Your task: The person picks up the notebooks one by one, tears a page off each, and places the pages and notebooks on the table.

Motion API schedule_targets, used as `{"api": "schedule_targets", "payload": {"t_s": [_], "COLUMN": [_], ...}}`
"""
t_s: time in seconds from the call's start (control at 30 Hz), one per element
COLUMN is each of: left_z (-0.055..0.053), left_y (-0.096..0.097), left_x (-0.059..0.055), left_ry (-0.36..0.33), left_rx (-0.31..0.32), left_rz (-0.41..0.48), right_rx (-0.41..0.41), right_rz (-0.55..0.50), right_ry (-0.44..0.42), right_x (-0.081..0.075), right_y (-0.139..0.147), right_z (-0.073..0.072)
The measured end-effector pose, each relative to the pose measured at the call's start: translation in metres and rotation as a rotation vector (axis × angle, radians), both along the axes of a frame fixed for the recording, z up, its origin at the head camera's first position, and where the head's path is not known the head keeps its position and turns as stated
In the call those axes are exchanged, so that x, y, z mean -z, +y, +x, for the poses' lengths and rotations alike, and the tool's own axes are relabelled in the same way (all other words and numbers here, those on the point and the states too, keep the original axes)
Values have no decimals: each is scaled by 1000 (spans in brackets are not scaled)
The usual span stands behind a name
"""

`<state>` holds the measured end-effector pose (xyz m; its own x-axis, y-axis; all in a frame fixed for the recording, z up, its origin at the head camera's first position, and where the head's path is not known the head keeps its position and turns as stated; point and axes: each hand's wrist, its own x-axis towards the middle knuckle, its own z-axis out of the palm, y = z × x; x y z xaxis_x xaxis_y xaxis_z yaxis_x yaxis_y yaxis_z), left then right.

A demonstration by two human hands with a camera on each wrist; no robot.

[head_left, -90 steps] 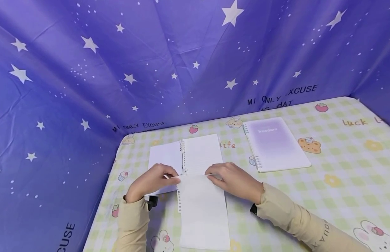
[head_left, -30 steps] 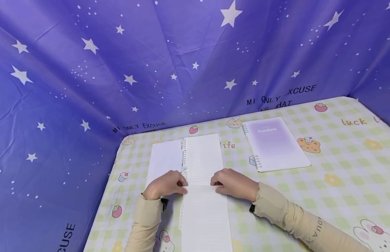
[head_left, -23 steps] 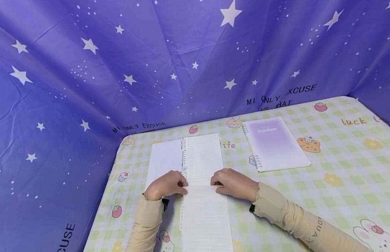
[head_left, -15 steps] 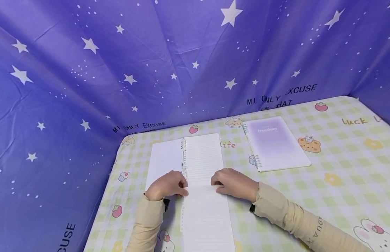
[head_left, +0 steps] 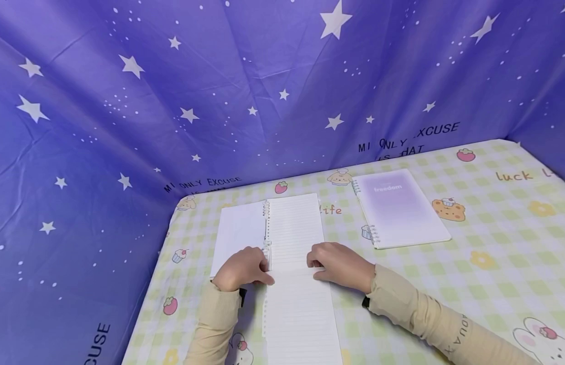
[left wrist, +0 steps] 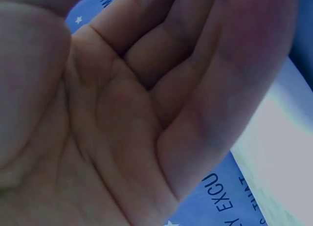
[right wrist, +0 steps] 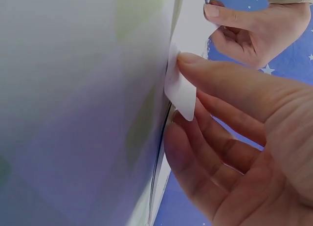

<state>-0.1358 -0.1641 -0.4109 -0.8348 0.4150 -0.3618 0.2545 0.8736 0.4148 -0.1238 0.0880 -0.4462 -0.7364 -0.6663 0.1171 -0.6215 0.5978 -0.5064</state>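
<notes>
An open ring-bound notebook lies on the table, with its white inner cover (head_left: 239, 228) at left and lined pages (head_left: 293, 228) at right. Over its near end lies loose lined paper (head_left: 301, 314), punched with holes down the left edge. My left hand (head_left: 243, 268) pinches the top left corner of this paper beside the rings. At the top right corner my right hand (head_left: 341, 264) pinches it too. In the right wrist view, the right thumb (right wrist: 205, 67) presses on the bent white paper corner (right wrist: 182, 96). The left wrist view shows mostly my palm (left wrist: 122, 123).
A closed purple notebook (head_left: 398, 210) marked "freedom" lies to the right, its rings on the left side. Green-and-white checked cloth (head_left: 506, 243) covers the table. Behind and to the left hangs a purple curtain (head_left: 264, 76) with stars.
Compared with 3 seconds ago, both hands and the paper are closer to me, uncovering more of the notebook's page. During the last second they have barely moved, with a slight shift right.
</notes>
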Motion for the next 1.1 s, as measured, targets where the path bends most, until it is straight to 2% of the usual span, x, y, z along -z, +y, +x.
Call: {"api": "schedule_targets", "payload": {"t_s": [0.13,0.37,0.5,0.77,1.0,1.1], "left_z": [1,1,1,2,5,4], "left_y": [0,-3,-5,-3,-4,-6], "left_x": [-1,-2,-1,1,-1,-2], "left_ry": [0,80,81,37,-66,-81], "left_rx": [-21,-87,-97,-80,-48,-41], "left_rz": [13,-77,-96,-87,-21,-12], "right_rx": [12,32,32,20,-19,-25], "right_rz": [6,16,19,36,33,29], "right_ry": [26,80,84,46,25,16], "right_x": [1,1,0,-1,-2,-2], "right_y": [0,0,0,1,2,1], "right_z": [1,2,2,2,2,2]}}
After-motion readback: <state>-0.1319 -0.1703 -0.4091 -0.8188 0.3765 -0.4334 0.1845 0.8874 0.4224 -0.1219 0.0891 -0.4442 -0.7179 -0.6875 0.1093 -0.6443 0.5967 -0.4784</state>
